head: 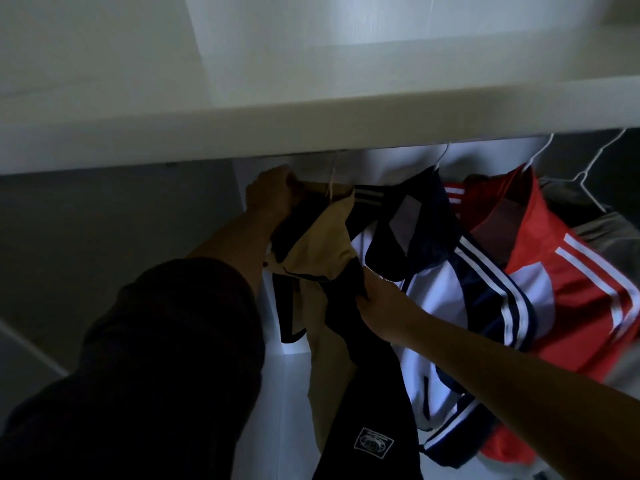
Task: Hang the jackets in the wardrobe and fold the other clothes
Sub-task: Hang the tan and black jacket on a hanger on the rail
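**Nearly hung: third jacket at the rail, both hands on it**

Up under the white shelf [311, 126] the person's left hand [272, 194] was closed round the collar end of the tan-and-navy jacket [322, 244], fingers curled into the cloth. The right hand [377, 299] sat lower and to the right, pinching the navy front panel.

The jacket's long axis ran near vertical, from the left hand down past the right hand to the bottom of the view. So the left hand had the top and was the nearer one to the rail.

A thin pale hanger hook [333, 174] rose from the collar, just right of the left hand, and went behind the shelf's front edge. The rail itself was hidden there; the hook was possibly on it already, but I could not tell.

Judgement: the next move turned on that straight-up relation. The hook had to seat directly above the left hand, then both hands could let go.

Just to the right hung a navy-and-white jacket [460, 271], touching the tan one at the shoulder, then a red jacket [571, 278]. Bare wire hangers [588, 174] were at far right. A dark sleeve [156, 341] covered the left upper arm.
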### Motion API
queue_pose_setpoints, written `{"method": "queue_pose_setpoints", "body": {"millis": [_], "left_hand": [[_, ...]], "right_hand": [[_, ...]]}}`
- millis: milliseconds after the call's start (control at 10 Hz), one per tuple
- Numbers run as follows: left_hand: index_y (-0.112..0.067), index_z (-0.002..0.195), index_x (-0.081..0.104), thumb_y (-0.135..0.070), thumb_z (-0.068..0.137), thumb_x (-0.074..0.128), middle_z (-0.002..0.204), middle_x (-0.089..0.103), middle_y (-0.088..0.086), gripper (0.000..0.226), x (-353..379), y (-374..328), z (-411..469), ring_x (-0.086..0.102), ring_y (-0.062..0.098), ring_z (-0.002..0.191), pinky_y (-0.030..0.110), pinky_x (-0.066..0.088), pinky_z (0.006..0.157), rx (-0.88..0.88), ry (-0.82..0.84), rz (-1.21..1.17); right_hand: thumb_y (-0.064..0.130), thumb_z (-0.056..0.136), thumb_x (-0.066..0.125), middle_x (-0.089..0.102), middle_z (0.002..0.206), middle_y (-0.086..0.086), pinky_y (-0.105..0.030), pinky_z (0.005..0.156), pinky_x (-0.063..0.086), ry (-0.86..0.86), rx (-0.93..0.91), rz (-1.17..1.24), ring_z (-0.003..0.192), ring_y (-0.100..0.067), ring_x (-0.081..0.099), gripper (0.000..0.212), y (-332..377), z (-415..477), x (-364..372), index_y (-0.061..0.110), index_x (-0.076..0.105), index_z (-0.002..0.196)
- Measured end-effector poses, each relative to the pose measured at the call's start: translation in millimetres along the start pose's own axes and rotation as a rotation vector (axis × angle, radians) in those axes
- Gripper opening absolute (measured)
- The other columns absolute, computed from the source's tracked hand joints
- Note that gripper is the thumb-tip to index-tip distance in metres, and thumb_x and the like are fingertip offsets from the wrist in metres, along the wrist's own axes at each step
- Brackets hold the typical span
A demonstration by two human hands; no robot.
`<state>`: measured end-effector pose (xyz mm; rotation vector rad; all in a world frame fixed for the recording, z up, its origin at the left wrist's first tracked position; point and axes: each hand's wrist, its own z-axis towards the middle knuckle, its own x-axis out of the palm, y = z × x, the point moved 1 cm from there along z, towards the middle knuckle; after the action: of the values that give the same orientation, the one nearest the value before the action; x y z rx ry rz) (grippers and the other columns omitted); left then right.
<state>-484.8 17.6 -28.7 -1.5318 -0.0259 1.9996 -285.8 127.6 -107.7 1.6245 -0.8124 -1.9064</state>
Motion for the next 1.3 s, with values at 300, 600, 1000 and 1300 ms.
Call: {"method": "queue_pose_setpoints", "body": {"millis": [300,600,1000,1300], "left_hand": [[-0.005,0.128,0.047,-0.051,0.092,0.046,0.128,0.053,0.013,0.058,10.2,0.5,3.4,0.053,0.028,0.113,0.035,0.044,0.094,-0.41,-0.044,-0.484],[-0.007,0.129,0.048,-0.017,0.095,0.044,0.116,0.051,0.001,0.035,-3.4,-8.3,-78.3,0.052,0.019,0.102,0.026,0.04,0.078,-0.44,0.045,-0.612],[-0.013,0.129,0.05,-0.002,0.092,0.051,0.13,0.048,-0.001,0.038,18.6,-55.2,-298.3,0.044,0.012,0.119,0.023,0.034,0.1,-0.325,-0.042,-0.766],[-0.017,0.094,0.063,-0.007,0.093,0.053,0.089,0.063,-0.004,0.013,30.4,-209.2,-469.0,0.057,0.005,0.081,0.022,0.044,0.078,-0.172,0.261,-0.913]], "right_hand": [[0.001,0.099,0.035,0.036,0.068,0.006,-0.012,0.06,0.038,0.038,0.055,-0.07,0.057,0.0,0.04,0.028,-3.5,-3.0,1.1,-0.009,0.045,0.123],[0.013,0.1,0.04,0.039,0.072,0.001,-0.011,0.046,0.032,0.161,0.16,-0.081,0.059,-0.008,0.037,0.011,11.7,-41.1,19.8,0.009,0.041,0.089],[0.003,0.095,0.046,0.05,0.1,0.016,-0.016,0.085,0.043,0.012,0.283,0.367,0.092,-0.003,0.053,0.05,-29.0,-192.3,19.9,0.018,0.035,0.142],[0.002,0.091,0.046,0.064,0.101,0.007,-0.02,0.068,0.047,-0.338,0.574,0.496,0.084,-0.013,0.065,0.034,-64.8,-427.5,-64.0,0.027,0.056,0.111]]}}
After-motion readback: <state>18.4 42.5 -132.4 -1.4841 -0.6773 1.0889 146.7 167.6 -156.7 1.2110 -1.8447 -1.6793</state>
